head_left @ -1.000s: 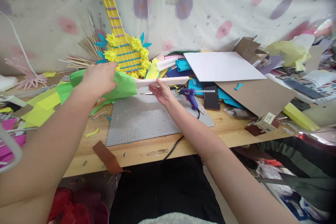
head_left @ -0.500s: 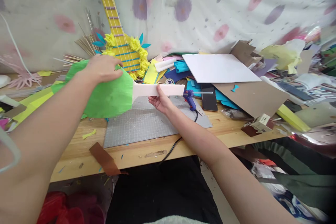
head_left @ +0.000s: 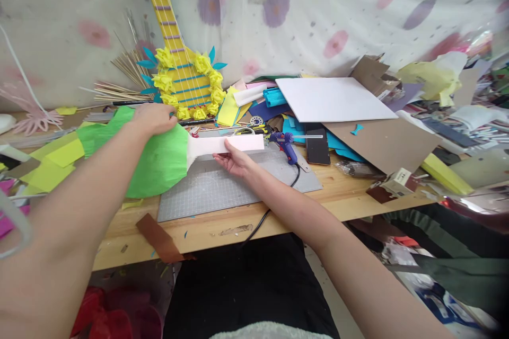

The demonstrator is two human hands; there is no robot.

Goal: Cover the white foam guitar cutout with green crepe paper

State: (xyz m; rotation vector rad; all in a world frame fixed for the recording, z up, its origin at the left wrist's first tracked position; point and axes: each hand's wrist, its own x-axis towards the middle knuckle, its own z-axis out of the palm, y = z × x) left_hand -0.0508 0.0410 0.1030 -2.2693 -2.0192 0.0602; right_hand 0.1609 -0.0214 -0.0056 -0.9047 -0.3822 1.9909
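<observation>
A flat guitar-like cutout, its body covered in green crepe paper (head_left: 159,164) and its neck a bare white strip (head_left: 250,142), is held level above the grey cutting mat (head_left: 207,190). My left hand (head_left: 153,118) grips the far edge of the green body, fingers partly hidden behind it. My right hand (head_left: 234,159) pinches the white neck, thumb on top and fingers below. Just past the neck's end, a blue hot glue gun (head_left: 286,145) with a clear glue stick rests on the mat.
A yellow paper guitar (head_left: 186,77) with crepe flowers leans on the curtain. A white board (head_left: 334,99), a phone (head_left: 317,145), cardboard (head_left: 389,145) and paper scraps lie to the right. A brown strip (head_left: 159,238) overhangs the table's front edge. The glue gun's cord runs off the front.
Both hands have moved the green cutout to the left and slightly down. The neck's end has come away from in front of the glue gun, and scissors now show behind the neck.
</observation>
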